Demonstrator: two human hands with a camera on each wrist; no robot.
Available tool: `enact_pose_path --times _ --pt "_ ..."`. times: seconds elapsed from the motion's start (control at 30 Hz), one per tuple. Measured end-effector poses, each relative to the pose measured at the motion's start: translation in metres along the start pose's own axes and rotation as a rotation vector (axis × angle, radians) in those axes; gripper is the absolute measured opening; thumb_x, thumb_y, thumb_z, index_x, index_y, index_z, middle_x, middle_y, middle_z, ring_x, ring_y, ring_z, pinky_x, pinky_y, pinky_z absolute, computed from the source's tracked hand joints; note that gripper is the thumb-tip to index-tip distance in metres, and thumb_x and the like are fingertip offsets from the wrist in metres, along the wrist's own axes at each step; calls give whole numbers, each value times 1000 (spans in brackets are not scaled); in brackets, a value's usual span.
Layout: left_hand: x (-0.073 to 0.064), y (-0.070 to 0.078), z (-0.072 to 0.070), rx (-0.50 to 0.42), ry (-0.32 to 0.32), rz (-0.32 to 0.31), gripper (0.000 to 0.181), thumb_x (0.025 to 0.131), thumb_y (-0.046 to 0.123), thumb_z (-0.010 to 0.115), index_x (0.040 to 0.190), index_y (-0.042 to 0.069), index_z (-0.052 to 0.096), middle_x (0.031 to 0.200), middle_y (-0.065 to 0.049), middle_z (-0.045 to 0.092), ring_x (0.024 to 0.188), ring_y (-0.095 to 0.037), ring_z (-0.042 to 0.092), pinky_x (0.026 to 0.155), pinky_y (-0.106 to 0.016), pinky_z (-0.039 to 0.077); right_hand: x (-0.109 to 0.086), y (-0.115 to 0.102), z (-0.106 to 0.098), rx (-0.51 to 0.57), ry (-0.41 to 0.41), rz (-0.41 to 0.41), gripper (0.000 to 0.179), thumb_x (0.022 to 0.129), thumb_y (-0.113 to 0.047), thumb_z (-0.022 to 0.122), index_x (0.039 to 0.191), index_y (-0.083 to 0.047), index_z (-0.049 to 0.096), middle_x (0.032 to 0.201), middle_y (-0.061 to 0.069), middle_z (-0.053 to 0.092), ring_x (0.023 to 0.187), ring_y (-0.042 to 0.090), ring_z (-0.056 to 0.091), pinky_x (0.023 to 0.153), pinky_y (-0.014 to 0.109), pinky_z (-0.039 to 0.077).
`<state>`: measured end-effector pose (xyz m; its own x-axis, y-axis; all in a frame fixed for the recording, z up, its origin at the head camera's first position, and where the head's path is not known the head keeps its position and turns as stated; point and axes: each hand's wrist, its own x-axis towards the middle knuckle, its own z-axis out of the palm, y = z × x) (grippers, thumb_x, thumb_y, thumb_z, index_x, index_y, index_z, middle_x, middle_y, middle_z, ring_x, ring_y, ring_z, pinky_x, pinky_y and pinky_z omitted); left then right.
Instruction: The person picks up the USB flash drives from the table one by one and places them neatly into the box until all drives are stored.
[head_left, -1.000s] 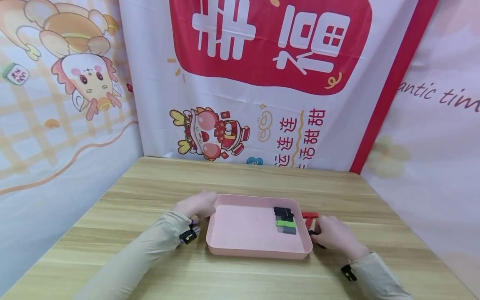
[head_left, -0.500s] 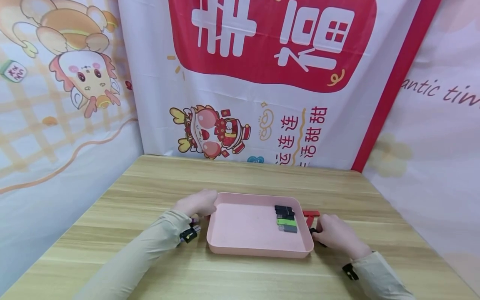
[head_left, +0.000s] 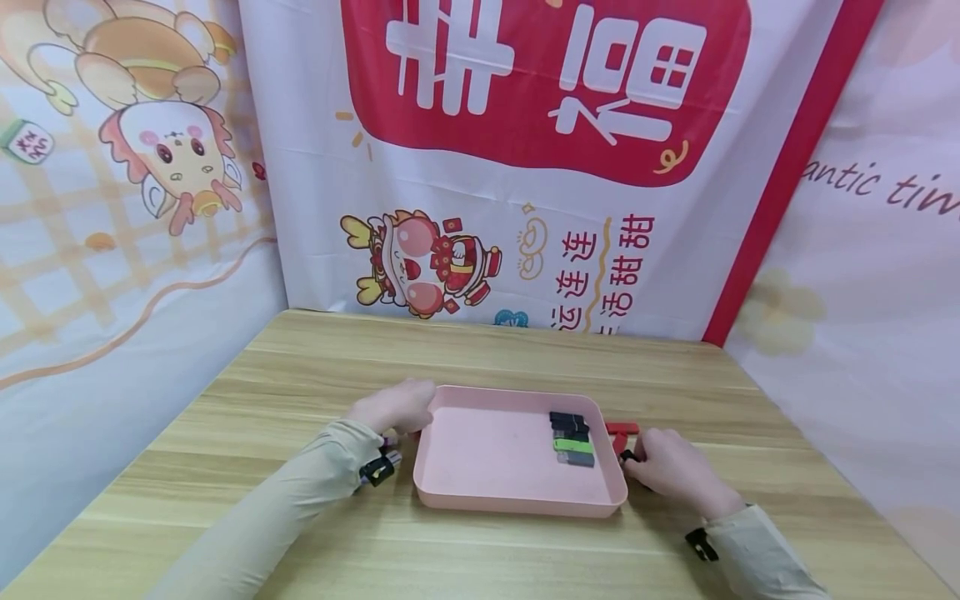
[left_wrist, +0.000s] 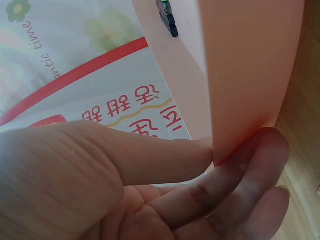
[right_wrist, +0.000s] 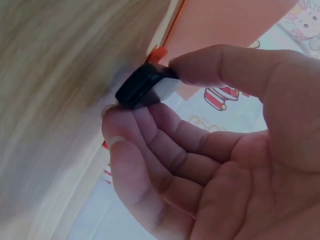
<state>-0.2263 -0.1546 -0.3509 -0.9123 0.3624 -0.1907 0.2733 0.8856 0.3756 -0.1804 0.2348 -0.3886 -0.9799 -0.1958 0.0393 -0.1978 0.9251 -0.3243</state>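
Pinching the wall of the pink tray (head_left: 480, 458), the left hand (head_left: 393, 407) sits near the tray's far left corner, thumb against the inner face and fingers behind the outer one, a hold that likely stops the tray sliding. The tray rests on the bench (head_left: 300, 367), well short of its far edge and between its left and right edges. Just outside the tray's right wall, the right hand (head_left: 675, 468) grips a small dark piece (right_wrist: 140, 90) between thumb and fingertips; a tip grip suits so small a thing. Whether that piece touches the bench I cannot tell. Toward the bench's far edge, red pieces (head_left: 622, 428) lie beside the same wall. Inside the tray, near its right end, black pieces (head_left: 567, 421), a green piece (head_left: 573, 445) and a grey piece (head_left: 579, 459) lie side by side, seemingly lined up to sit compactly. Purplish items (head_left: 387, 442), partly hidden, lie by the left wrist.
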Motion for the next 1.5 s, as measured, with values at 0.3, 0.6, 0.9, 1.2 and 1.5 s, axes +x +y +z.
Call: enact_pose_path --times 0.3,0.6,0.9,1.2,1.5 --pt "1 0 0 -2 -3 -4 17 88 -6 53 74 3 59 62 -8 65 49 -14 53 42 -24 40 0 -2 -3 46 33 13 23 86 -16 67 66 -12 56 55 -2 50 50 13 45 46 29 34" --pt "1 1 1 -14 -4 -13 16 88 -6 53 76 3 59 65 -9 65 50 -15 53 43 -24 41 1 0 -5 44 48 41 16 85 -17 65 75 -10 55 62 1 51 54 15 48 47 31 36" --pt "0 2 1 -3 -2 -8 17 86 -7 54 75 3 60 64 -8 63 50 -15 53 42 -24 41 0 -2 -9 76 61 64 12 84 -17 62 84 -6 57 67 3 53 58 18 51 50 32 40" --pt "0 3 1 2 -10 -12 16 88 -6 53 77 2 61 65 -8 64 51 -15 53 42 -23 40 0 -1 -10 91 70 83 14 86 -16 60 93 -4 58 73 5 55 62 19 53 54 33 44" --pt "1 2 1 0 -2 -9 15 88 -6 53 77 1 60 65 -9 64 51 -15 54 42 -23 41 4 -2 -13 86 135 27 15 90 -16 62 96 -3 60 75 4 58 65 19 53 57 33 45"
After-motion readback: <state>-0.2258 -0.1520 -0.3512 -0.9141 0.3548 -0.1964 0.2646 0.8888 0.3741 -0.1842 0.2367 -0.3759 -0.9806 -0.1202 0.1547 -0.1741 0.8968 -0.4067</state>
